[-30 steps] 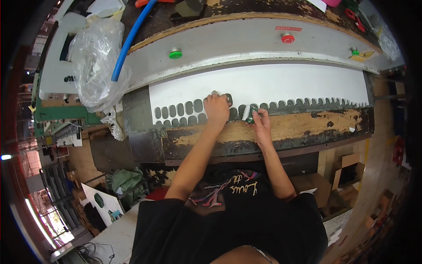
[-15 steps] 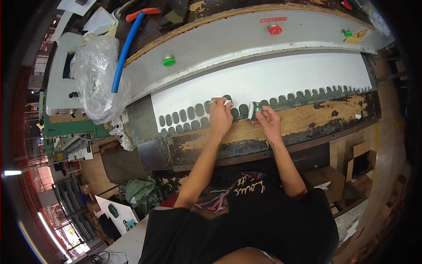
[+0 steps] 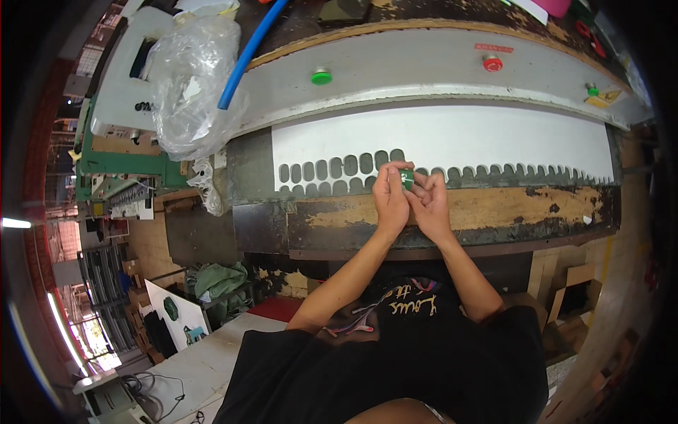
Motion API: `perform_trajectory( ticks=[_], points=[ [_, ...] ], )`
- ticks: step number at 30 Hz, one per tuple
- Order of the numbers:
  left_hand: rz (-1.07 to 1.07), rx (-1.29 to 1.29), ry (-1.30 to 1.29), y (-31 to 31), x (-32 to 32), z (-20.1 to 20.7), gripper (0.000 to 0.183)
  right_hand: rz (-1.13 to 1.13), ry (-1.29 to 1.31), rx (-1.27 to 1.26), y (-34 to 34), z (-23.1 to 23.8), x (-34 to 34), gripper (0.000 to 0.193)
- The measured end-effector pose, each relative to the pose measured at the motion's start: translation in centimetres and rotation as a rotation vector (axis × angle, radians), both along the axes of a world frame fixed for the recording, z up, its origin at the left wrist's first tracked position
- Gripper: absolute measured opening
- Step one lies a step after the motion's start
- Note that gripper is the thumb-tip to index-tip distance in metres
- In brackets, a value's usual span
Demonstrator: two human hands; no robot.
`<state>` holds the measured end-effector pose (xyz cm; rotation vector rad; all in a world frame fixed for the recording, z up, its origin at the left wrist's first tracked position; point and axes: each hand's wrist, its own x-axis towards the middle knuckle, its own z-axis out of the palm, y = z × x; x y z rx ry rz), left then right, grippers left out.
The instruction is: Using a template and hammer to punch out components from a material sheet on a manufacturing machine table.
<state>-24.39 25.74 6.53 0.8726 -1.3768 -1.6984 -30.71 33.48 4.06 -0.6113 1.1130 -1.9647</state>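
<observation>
My left hand [image 3: 391, 202] and my right hand [image 3: 431, 206] meet over the near edge of a white sheet [image 3: 487, 138]. Between them is a small green cutting die [image 3: 406, 178], which both grip with curled fingers. My fingers cover much of it, and any white cut piece at it is hidden. Rounded oval holes run in rows through the left part of the sheet, and a scalloped cut edge continues to the right. Beneath the sheet lies a dark cutting board [image 3: 248, 161].
Behind the sheet runs a grey machine beam [image 3: 409, 67] with a green button [image 3: 321, 76] and a red button [image 3: 492, 63]. A clear plastic bag [image 3: 194, 92] and a blue-handled tool [image 3: 247, 60] lie at the back left. Worn wood [image 3: 494, 206] edges the front; cardboard boxes [image 3: 575, 293] stand lower right.
My two hands have come together at the die. The white piece that was in my left hand no longer shows. The whole view has shifted, with the bench appearing farther right.
</observation>
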Motion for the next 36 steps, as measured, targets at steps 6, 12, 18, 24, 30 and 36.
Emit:
perform_trajectory(
  ticks=[6, 12, 18, 24, 30, 36],
  points=[
    [-0.050, 0.088, 0.076, -0.8, 0.8, 1.0, 0.035, 0.082, -0.013, 0.164, 1.2, 0.4, -0.5, 0.038],
    [-0.083, 0.144, 0.032, -0.8, 2.1, -0.2, 0.030, 0.186, 0.100, 0.084, 1.6, -0.9, 0.1, 0.036],
    [0.231, 0.102, 0.074, -2.7, 3.4, 3.1, 0.018, 0.354, 0.033, 0.020, 1.4, 0.9, -0.1, 0.039],
    [0.787, -0.890, -0.085, -24.8, 9.0, 20.1, 0.021, 0.169, 0.008, 0.175, 1.5, 0.6, -3.2, 0.018],
    [0.688, -1.412, -1.030, -37.4, 16.8, 24.4, 0.044, 0.121, 0.483, 0.564, -1.2, 1.2, -5.5, 0.032],
    [0.350, -1.304, -0.358, -18.7, 7.1, 15.3, 0.034, -0.156, 0.868, 0.711, -4.3, 1.1, -8.3, 0.056]
  ],
)
